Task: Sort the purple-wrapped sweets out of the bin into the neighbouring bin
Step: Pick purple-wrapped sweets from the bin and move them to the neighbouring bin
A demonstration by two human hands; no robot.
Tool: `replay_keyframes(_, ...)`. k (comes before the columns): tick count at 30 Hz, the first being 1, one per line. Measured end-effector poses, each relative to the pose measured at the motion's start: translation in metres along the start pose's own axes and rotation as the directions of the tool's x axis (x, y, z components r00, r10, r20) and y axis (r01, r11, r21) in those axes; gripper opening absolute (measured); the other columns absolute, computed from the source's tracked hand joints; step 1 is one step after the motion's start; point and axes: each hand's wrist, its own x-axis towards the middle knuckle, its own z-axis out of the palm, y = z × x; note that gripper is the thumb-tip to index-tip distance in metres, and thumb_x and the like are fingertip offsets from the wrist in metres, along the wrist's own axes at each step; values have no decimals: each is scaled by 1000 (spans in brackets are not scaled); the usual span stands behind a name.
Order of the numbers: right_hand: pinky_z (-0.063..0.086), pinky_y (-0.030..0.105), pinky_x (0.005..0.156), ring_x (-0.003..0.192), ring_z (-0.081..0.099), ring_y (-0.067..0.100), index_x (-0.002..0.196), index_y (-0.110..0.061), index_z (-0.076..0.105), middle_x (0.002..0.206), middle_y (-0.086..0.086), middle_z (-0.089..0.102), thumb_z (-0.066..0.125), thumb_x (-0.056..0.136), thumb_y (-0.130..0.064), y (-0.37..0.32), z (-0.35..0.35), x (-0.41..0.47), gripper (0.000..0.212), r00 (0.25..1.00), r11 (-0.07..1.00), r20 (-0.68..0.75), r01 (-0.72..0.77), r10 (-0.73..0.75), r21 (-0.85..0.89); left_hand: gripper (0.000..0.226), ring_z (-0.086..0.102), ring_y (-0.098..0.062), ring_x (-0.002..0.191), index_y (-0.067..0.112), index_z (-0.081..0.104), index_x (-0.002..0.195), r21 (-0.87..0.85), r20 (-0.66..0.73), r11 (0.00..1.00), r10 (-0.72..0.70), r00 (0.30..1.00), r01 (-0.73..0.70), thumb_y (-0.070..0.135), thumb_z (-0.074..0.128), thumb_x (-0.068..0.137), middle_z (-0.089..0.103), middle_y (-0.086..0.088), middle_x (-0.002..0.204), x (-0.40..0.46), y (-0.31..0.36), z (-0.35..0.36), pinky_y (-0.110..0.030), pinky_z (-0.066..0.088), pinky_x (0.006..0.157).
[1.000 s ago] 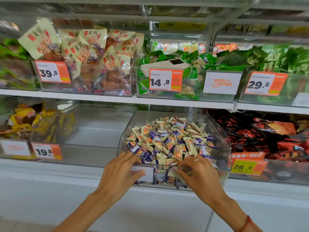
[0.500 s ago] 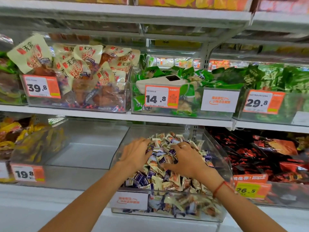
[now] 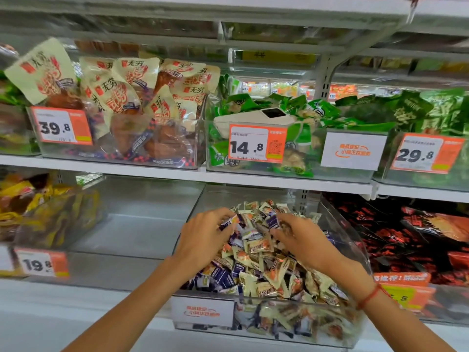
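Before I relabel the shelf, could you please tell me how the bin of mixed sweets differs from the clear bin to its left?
The sweets bin is heaped with purple and cream wrapped sweets; the left bin shows only its bare floor. Both hands, left hand and right hand, are in the sweets bin, none in the left bin. Both are clear plastic on the same shelf.

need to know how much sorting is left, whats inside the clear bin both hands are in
The clear bin holds a heap of cream-and-orange sweets mixed with purple-wrapped sweets. The left hand and right hand cover part of the heap; deeper layers are hidden.
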Motion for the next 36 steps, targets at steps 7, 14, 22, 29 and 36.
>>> replay_keyframes(7,44,18,85,96,59,7,129,-19,59,112,-11,63,64,91,-27,-2,-6,-12,39,992,991,-108,73,-61,110,22,53,7,77,39,64,109,-107,-148,994,-44,988,28,44,61,88,62,23,95,-18,-8,-37,-15,42,65)
replay_keyframes(14,51,29,82,89,58,3,121,-23,62,106,-12,67,58,95,-28,-78,15,10,27,944,920,-181,315,-277,233,22,49,-3,83,33,62,114,35,-265,999,20,964,-11,32,54,94,58,21,100,-28,-54,-63,-22,42,62)
replay_keyframes(22,48,38,84,98,61,28,110,-20,67,104,6,69,54,89,-13,-166,96,89,26,901,902,33,432,-432,4,28,59,-22,100,26,63,120,237,-42,942,-233,972,236,24,55,93,65,2,107,-27,-146,-52,-37,50,75)
replay_keyframes(29,40,30,95,117,53,15,123,-29,62,124,-5,64,54,95,-23,-141,64,58,30,918,917,-17,397,-397,29,26,63,-9,93,32,63,111,141,-27,949,-282,959,283,18,58,89,66,16,107,-26,-146,-55,-29,50,78)
replay_keyframes(36,45,27,88,115,54,13,126,-29,60,122,-9,63,55,96,-24,-37,12,4,32,971,975,-123,191,-205,-116,23,49,8,78,32,66,108,-29,-100,996,80,992,-83,17,60,91,56,24,91,-14,-30,-53,-6,35,67)
